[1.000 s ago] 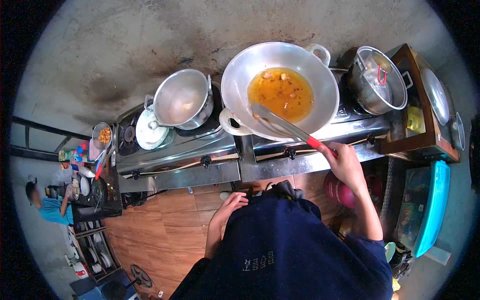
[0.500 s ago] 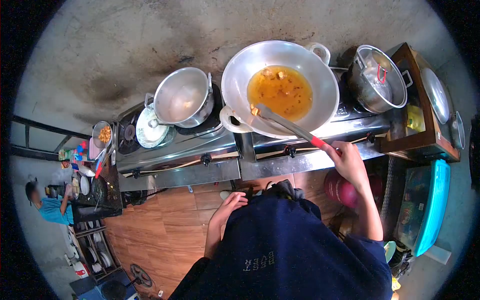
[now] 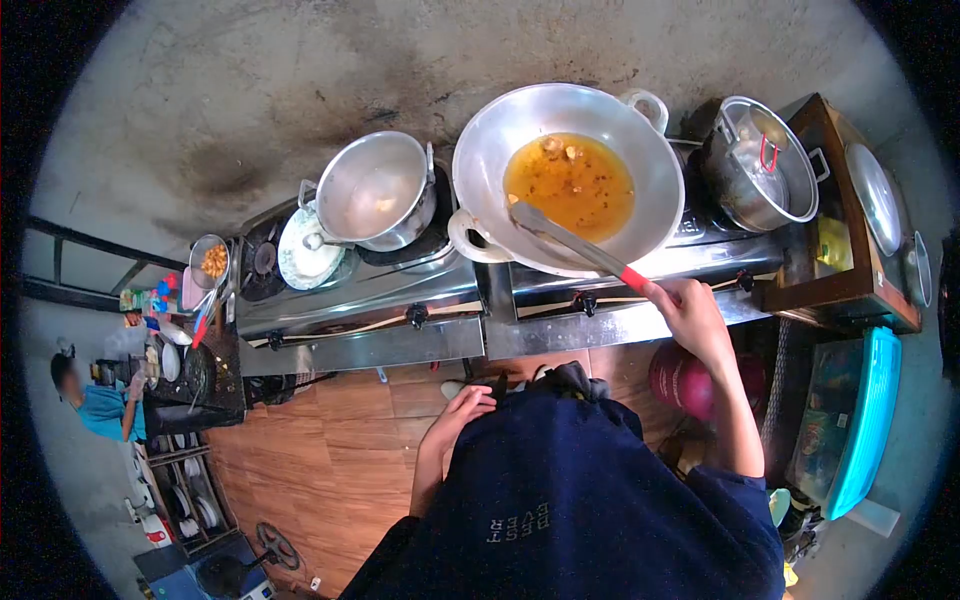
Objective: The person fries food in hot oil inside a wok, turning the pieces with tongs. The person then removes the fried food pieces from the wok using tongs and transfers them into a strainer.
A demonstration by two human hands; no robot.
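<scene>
Red-gripped metal tongs (image 3: 575, 240) are in my right hand (image 3: 695, 318), whose fingers are wrapped round the handle. The tongs slant over the near rim of a large two-handled wok (image 3: 645, 205), their tip at the edge of the brown oil (image 3: 575, 200). Several small browned food pieces (image 3: 560, 150) lie in the oil, mostly toward the far side, and one small piece shows by the tongs' tip. My left hand (image 3: 467, 412) rests at my waist against the dark shirt, fingers loosely extended, with nothing visible in it.
Left of the wok stand a pot (image 3: 378, 195) and a lid-like plate (image 3: 308, 250). Right are a deep pot (image 3: 760, 190) and a wooden cabinet (image 3: 825, 285). Stove knobs (image 3: 417, 315) line the front. A co-worker (image 3: 105, 405) stands far left by a strainer of fried food (image 3: 213, 262).
The tongs' tip has shifted slightly up and inward at the wok's near-left side. The piece at the tip now shows less and sits at the oil's edge. The view has shifted slightly.
</scene>
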